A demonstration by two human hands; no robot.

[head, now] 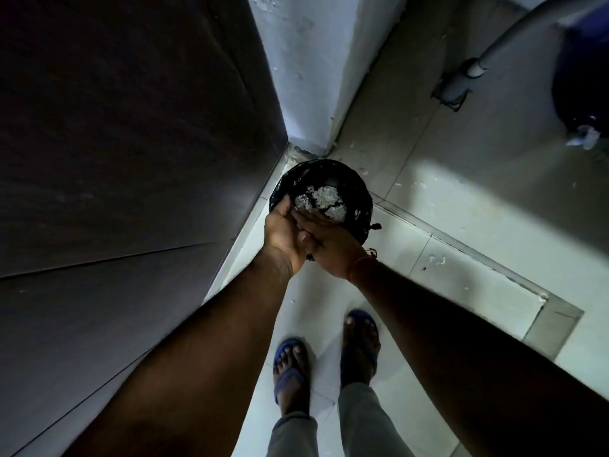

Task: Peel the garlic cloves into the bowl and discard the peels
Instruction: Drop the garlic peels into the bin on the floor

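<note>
Forearms reached down; left hand (283, 234) and right hand (329, 245) met palm against palm, fingers straight, holding nothing visible. White garlic peels (321, 201) lay in black-lined bin (357, 189) just beyond. Discard step; next likely brushing off remnants.

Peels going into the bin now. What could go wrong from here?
1. The left hand and right hand hover over the near rim of the bin, not its middle. Peels brushed off may land on the floor tiles, where white scraps already lie.
2. The bin is small and wedged in the corner by the dark panel, so light peels could drift out.
3. Dim light hides stray bits.
</note>
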